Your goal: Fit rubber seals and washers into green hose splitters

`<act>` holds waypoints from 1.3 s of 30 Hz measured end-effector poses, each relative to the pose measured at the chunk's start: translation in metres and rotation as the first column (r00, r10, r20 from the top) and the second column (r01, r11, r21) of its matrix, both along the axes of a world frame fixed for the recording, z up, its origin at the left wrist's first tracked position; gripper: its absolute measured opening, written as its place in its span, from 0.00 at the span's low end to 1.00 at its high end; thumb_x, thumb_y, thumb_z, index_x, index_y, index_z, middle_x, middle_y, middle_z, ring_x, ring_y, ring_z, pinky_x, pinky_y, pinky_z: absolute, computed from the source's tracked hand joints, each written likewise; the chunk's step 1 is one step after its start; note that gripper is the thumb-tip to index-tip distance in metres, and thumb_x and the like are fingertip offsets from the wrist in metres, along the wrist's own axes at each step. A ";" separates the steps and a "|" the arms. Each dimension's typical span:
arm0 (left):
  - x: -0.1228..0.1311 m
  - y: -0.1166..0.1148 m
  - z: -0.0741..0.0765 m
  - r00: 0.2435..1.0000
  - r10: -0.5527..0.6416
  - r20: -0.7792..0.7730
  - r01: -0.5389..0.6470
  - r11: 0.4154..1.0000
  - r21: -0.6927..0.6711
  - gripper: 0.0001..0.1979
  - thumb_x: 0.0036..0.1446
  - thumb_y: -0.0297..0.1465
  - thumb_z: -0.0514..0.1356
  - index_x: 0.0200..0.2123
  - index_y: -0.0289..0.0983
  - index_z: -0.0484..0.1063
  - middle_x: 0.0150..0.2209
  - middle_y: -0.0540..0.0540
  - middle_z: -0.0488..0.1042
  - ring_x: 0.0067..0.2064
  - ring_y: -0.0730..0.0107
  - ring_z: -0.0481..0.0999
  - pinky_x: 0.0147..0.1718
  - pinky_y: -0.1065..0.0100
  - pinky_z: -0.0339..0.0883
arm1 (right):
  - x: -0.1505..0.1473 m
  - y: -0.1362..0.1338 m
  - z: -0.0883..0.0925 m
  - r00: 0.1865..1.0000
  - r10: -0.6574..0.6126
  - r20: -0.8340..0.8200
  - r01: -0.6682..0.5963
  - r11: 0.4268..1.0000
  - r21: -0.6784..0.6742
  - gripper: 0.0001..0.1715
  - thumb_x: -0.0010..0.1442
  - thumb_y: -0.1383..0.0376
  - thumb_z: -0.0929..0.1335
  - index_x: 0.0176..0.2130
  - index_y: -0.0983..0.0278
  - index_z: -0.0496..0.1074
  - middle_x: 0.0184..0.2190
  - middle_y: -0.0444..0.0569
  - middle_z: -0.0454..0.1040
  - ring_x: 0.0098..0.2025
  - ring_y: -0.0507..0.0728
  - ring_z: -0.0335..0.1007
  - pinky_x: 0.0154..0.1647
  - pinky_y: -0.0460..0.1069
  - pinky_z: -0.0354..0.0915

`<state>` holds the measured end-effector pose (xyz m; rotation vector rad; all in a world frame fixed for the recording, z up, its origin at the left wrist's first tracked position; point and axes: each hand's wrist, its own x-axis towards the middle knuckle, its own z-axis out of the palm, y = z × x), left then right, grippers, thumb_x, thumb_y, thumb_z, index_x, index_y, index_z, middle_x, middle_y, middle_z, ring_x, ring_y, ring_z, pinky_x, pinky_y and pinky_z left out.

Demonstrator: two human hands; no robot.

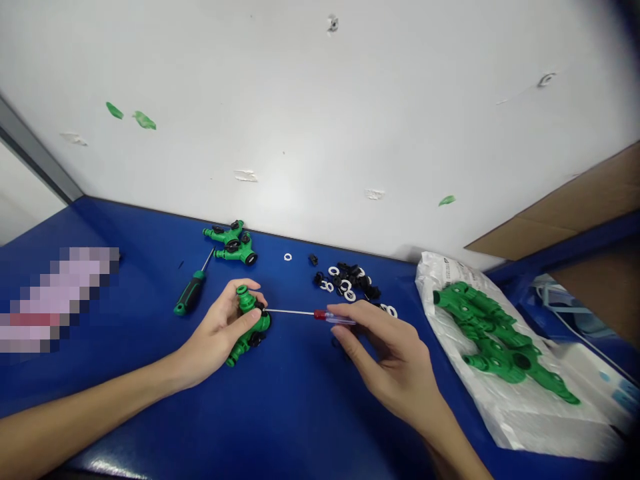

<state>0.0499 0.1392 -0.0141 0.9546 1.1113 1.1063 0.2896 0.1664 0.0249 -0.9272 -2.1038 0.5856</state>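
A flat white wall (320,120), scuffed with chipped patches and smeared with green flecks (114,111), rises behind a glossy blue workbench top (150,427). A grey strip (35,150) edges the left, and brown cardboard panels (565,220) stand right.

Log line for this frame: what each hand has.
left hand: green plastic hose splitter | right hand: red-handled screwdriver, tip at splitter | nearby: black fittings, white washers
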 end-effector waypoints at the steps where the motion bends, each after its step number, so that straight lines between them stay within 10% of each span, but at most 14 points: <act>1: 0.000 0.000 -0.001 1.000 0.000 -0.001 0.000 1.000 0.007 0.15 0.60 0.38 0.61 0.47 0.45 0.62 0.43 0.50 0.68 0.43 0.69 0.68 0.42 0.65 0.63 | 0.000 0.000 0.001 1.000 -0.011 0.025 0.011 1.000 -0.006 0.10 0.64 0.68 0.67 0.46 0.62 0.74 0.29 0.45 0.77 0.26 0.51 0.72 0.27 0.44 0.67; 5: 0.000 0.000 -0.003 1.000 -0.024 0.013 0.023 1.000 0.017 0.14 0.59 0.38 0.62 0.47 0.45 0.64 0.43 0.51 0.69 0.43 0.69 0.68 0.44 0.66 0.62 | -0.002 -0.002 0.003 0.989 -0.059 0.133 0.060 0.998 0.000 0.12 0.68 0.65 0.63 0.37 0.63 0.74 0.18 0.39 0.68 0.17 0.48 0.62 0.20 0.44 0.59; 9: 0.002 -0.001 -0.002 0.997 -0.016 0.077 0.019 0.999 -0.035 0.14 0.60 0.37 0.62 0.47 0.46 0.64 0.43 0.50 0.69 0.42 0.68 0.68 0.42 0.64 0.63 | -0.001 -0.005 0.003 0.981 -0.025 0.190 0.040 0.996 -0.077 0.14 0.68 0.65 0.62 0.53 0.62 0.64 0.30 0.44 0.72 0.28 0.51 0.70 0.30 0.45 0.67; 23: 0.002 -0.003 -0.004 0.993 -0.051 0.107 0.060 0.995 -0.084 0.14 0.60 0.38 0.61 0.49 0.48 0.64 0.44 0.51 0.70 0.42 0.69 0.69 0.40 0.67 0.66 | -0.002 -0.009 0.003 0.985 0.041 0.166 -0.036 0.999 -0.031 0.08 0.66 0.66 0.65 0.46 0.61 0.67 0.37 0.49 0.76 0.34 0.53 0.74 0.34 0.46 0.69; 29: 0.001 -0.004 -0.002 0.994 -0.063 0.087 0.070 0.995 -0.077 0.16 0.60 0.38 0.61 0.50 0.47 0.63 0.44 0.50 0.69 0.43 0.68 0.69 0.39 0.66 0.67 | -0.005 -0.010 0.005 0.961 -0.063 0.268 0.020 0.987 0.160 0.14 0.69 0.63 0.62 0.31 0.63 0.68 0.18 0.41 0.68 0.17 0.50 0.62 0.20 0.46 0.56; 35: 0.001 -0.003 0.000 0.994 -0.049 0.095 0.060 0.992 -0.111 0.16 0.59 0.37 0.62 0.49 0.46 0.64 0.43 0.49 0.70 0.41 0.68 0.70 0.39 0.66 0.67 | 0.000 -0.012 0.009 0.963 -0.017 0.268 0.019 1.000 -0.005 0.07 0.66 0.65 0.64 0.46 0.61 0.64 0.30 0.45 0.75 0.27 0.53 0.71 0.27 0.45 0.65; 39: 0.000 -0.004 0.001 0.994 -0.097 0.041 0.100 0.992 -0.071 0.14 0.59 0.37 0.62 0.48 0.46 0.65 0.42 0.50 0.71 0.41 0.68 0.70 0.40 0.67 0.65 | 0.002 -0.008 0.005 0.971 -0.038 0.237 -0.016 0.975 0.221 0.04 0.67 0.64 0.66 0.38 0.62 0.68 0.26 0.45 0.75 0.24 0.52 0.70 0.26 0.45 0.63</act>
